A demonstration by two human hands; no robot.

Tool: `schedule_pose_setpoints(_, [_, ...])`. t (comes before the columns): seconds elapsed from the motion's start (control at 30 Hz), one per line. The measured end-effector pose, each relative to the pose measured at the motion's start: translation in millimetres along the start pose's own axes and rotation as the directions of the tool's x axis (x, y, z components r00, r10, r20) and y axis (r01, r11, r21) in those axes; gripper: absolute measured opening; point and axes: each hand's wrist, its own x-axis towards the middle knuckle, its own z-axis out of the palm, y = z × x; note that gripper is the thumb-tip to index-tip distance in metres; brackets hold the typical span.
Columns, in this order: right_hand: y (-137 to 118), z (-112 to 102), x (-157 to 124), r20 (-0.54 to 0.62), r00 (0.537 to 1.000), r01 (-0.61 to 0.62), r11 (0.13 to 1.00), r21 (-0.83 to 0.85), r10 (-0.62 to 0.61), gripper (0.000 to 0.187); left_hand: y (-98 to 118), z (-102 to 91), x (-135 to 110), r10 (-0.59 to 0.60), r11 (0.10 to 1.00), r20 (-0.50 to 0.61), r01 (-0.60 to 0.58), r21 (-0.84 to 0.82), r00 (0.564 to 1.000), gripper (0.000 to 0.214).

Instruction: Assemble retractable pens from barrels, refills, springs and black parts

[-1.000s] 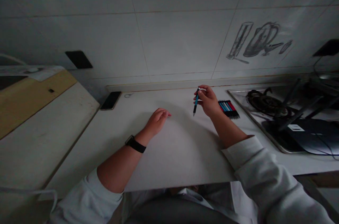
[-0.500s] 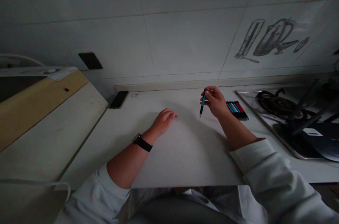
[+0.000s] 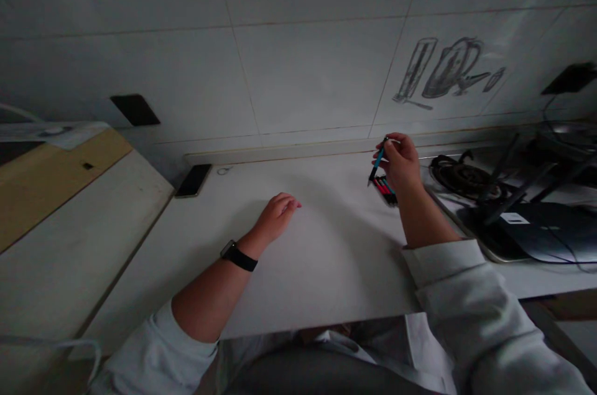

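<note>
My right hand (image 3: 402, 160) pinches a blue-and-black pen (image 3: 378, 162) near its upper end. The pen slants with its tip down and to the left, above the left end of a row of pens (image 3: 384, 188) with red, blue and black bodies. My wrist and fingers hide part of that row, and I cannot tell whether the held pen touches it. On the white countertop (image 3: 321, 258), my left hand (image 3: 278, 214) rests with its fingers loosely curled together, nothing visible in them. A black watch (image 3: 239, 256) is on my left wrist.
A phone (image 3: 193, 181) lies at the back left, with a small ring-shaped item (image 3: 224, 170) beside it. To the right are a gas stove (image 3: 466, 176) and a black router-like device with antennas (image 3: 545, 227). A pale cabinet-like box (image 3: 93, 214) bounds the left side.
My right hand has carried the pen rightward, over to the row of pens. The view has turned somewhat to the right. My left hand stays on the countertop.
</note>
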Motion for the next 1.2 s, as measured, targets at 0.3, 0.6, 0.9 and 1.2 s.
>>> schedule_pose_setpoints(0.3, [24.8, -46.9, 12.2, 0.073, 0.989, -0.095, 0.921, -0.378, 0.132, 0.037, -1.0, -1.6, 0.1, 0.017, 1.000, 0.015, -0.018, 0.017, 1.000, 0.045])
schedule_pose_setpoints(0.6, [51.6, -47.0, 5.1, 0.345, 0.919, 0.227, 0.464, -0.857, 0.189, 0.026, -2.1, -1.4, -0.1, 0.024, 1.000, 0.021, -0.024, 0.008, 1.000, 0.042])
schedule_pose_setpoints(0.9, [59.7, -52.2, 7.6, 0.337, 0.920, 0.248, 0.369, -0.896, 0.200, 0.028, -0.8, -1.8, -0.8, 0.028, 0.999, 0.025, -0.028, 0.015, 0.999, 0.042])
schedule_pose_setpoints(1.2, [59.9, -56.3, 7.5, 0.350, 0.916, 0.289, 0.285, -0.914, 0.196, 0.025, -2.5, -1.2, -1.2, 0.043, 0.999, 0.030, -0.044, 0.027, 0.999, 0.041])
